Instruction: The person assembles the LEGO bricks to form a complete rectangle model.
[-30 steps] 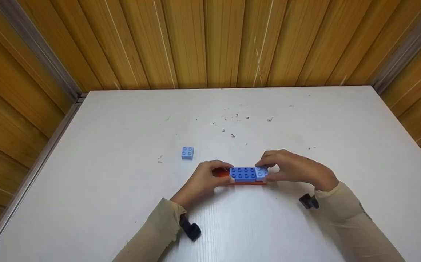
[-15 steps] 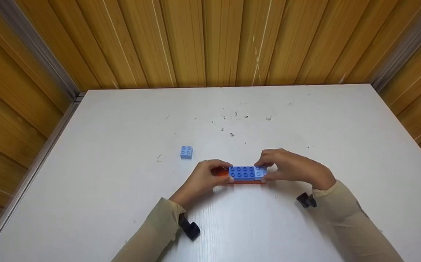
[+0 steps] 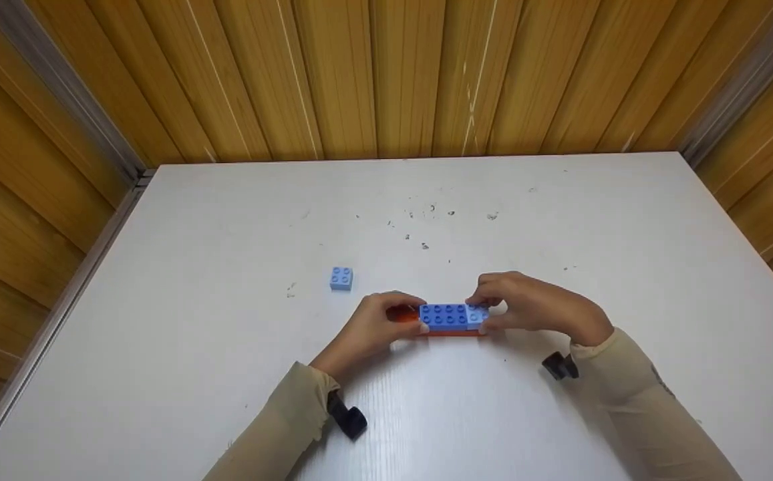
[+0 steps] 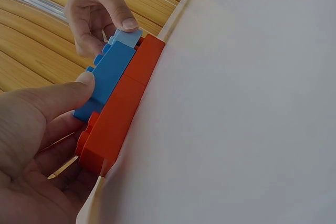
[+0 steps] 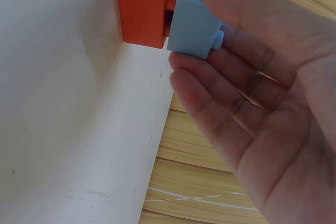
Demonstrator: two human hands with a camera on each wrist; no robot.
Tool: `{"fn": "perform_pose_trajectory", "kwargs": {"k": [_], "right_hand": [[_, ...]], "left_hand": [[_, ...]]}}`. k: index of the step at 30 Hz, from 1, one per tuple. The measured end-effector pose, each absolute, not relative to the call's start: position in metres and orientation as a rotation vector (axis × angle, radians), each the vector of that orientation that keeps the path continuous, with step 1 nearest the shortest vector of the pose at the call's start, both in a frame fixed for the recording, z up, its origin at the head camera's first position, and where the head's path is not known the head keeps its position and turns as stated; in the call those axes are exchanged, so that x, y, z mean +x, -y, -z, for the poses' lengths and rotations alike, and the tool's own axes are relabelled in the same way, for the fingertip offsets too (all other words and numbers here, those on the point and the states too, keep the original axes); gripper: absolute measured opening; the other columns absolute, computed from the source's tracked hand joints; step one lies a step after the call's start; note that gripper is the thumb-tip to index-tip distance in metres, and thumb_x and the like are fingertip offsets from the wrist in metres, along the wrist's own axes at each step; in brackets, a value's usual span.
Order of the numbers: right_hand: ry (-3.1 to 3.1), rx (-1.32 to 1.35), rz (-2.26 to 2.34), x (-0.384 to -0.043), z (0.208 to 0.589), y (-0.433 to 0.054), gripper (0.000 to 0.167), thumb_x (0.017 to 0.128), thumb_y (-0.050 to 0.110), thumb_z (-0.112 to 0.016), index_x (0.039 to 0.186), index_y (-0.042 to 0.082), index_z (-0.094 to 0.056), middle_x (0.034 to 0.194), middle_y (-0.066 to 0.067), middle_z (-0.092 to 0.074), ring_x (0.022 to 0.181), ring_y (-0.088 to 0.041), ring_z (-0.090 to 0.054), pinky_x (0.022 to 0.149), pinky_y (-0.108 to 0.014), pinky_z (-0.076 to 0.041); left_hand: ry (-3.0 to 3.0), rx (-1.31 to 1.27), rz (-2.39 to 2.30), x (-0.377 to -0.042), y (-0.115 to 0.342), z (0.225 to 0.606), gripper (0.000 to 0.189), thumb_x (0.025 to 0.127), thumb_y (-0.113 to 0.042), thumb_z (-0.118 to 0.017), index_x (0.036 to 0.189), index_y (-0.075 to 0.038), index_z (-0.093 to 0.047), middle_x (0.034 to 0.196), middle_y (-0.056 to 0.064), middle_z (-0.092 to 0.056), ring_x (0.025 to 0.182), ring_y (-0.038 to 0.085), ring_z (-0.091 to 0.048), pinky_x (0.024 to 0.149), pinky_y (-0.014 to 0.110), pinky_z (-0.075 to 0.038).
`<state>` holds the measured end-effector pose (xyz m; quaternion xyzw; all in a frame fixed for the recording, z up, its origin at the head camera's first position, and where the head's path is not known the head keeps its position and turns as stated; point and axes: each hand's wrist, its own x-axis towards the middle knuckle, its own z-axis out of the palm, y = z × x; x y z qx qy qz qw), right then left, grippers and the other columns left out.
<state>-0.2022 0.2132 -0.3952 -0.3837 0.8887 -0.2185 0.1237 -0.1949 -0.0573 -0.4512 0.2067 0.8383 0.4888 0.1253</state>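
Note:
On the table stands a red base [image 4: 118,111] of two bricks end to end, with a blue brick [image 3: 443,318] on top. My left hand [image 3: 374,326] pinches the blue brick near its left end, thumb on the near side; red studs show beside it in the left wrist view. My right hand [image 3: 538,304] pinches a light blue brick [image 5: 191,22] between thumb and fingers, against the blue brick's right end. In the right wrist view, red studs show in a gap between the light blue brick and the red base.
A second light blue brick [image 3: 341,278] sits apart on the white table [image 3: 226,267], behind and left of my left hand. Wood-look panels [image 3: 406,80] rise behind the table and at both sides.
Both hands keep their hold on the bricks. The whole head view has shifted slightly up and left; nothing on the table has visibly moved.

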Motion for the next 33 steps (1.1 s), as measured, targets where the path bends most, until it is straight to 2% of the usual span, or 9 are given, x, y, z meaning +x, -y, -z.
{"fn": "perform_pose_trajectory", "kwargs": {"k": [18, 25, 33], "right_hand": [[-2.581, -1.068, 0.691, -0.201, 0.3983, -0.2139, 0.026, 0.079, 0.01, -0.076, 0.105, 0.004, -0.071, 0.094, -0.002, -0.064, 0.09, -0.017, -0.061, 0.081, -0.037, -0.054], [-2.606, -1.09, 0.69, -0.2002, 0.4009, -0.2142, 0.025, 0.079, 0.012, -0.077, 0.102, 0.006, -0.07, 0.095, -0.001, -0.064, 0.088, -0.018, -0.06, 0.08, -0.037, -0.054], [-2.613, -1.046, 0.676, -0.2, 0.3995, -0.2133, 0.025, 0.078, 0.012, -0.079, 0.1, 0.007, -0.069, 0.097, -0.002, -0.065, 0.087, -0.016, -0.06, 0.079, -0.035, -0.054]], "left_hand": [[-2.444, 0.611, -1.42, -0.195, 0.0572, 0.4502, 0.037, 0.082, -0.019, -0.076, 0.117, -0.011, -0.069, 0.114, 0.003, -0.068, 0.101, 0.015, -0.058, 0.094, 0.032, -0.047], [-2.438, 0.609, -1.44, -0.1955, 0.0568, 0.4517, 0.036, 0.08, -0.019, -0.078, 0.115, -0.012, -0.07, 0.107, 0.002, -0.069, 0.094, 0.012, -0.059, 0.087, 0.027, -0.049], [-2.446, 0.606, -1.426, -0.1958, 0.0561, 0.4511, 0.036, 0.081, -0.02, -0.077, 0.115, -0.012, -0.07, 0.11, 0.002, -0.069, 0.095, 0.013, -0.059, 0.088, 0.028, -0.049]]}}
